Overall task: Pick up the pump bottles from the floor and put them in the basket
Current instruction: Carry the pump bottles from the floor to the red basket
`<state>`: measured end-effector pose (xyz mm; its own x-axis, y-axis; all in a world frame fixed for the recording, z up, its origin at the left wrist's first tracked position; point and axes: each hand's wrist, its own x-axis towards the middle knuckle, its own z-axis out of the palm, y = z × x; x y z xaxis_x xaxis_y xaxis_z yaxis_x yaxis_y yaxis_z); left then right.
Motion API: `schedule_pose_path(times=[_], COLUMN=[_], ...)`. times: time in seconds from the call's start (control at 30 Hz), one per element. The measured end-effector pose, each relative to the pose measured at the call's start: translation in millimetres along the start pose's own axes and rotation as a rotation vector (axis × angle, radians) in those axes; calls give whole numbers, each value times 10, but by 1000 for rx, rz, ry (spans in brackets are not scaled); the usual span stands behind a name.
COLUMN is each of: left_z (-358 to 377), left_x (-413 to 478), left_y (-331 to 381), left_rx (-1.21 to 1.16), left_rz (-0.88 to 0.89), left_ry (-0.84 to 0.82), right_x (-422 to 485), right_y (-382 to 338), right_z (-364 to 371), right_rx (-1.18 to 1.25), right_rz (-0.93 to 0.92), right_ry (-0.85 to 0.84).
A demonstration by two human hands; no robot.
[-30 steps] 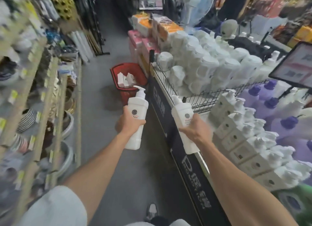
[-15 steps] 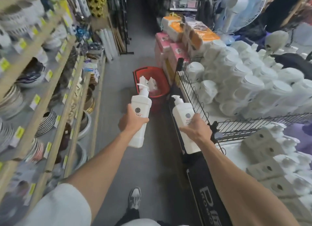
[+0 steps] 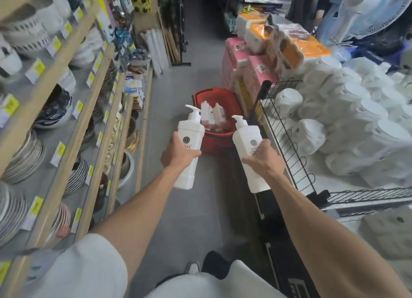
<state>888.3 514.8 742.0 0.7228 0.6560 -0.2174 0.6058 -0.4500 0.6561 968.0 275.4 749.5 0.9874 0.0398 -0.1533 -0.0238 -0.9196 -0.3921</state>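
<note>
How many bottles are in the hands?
2. The left bottle is in the left hand, the right bottle in the right hand. More lie in the red basket, partly hidden.

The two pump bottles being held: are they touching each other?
Apart. The head view shows the red basket and grey floor plainly between the left bottle and the right bottle.

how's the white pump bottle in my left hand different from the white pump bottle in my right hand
The left white pump bottle, gripped by the left hand, leans its top rightward; the right white pump bottle, gripped by the right hand, leans leftward. The left bottle's round logo looks darker, the right bottle's paler grey. The left bottle sits higher in view, its pump overlapping the red plastic basket. Both are white, with nozzles pointing left.
</note>
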Motion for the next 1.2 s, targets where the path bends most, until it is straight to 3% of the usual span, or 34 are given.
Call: schedule_pose_path(times=[0.77,1.2], left_z=[381,521], left_x=[2963,4552], left_y=[1161,1559], left_rx=[-7,29], left_rz=[-43,-7], left_ry=[44,-76], right_x=[3075,4317], right_y=[-1125,-1801], right_z=[176,406], right_rx=[-7,-3], right_rz=[-65,63], right_ry=[-56,-51])
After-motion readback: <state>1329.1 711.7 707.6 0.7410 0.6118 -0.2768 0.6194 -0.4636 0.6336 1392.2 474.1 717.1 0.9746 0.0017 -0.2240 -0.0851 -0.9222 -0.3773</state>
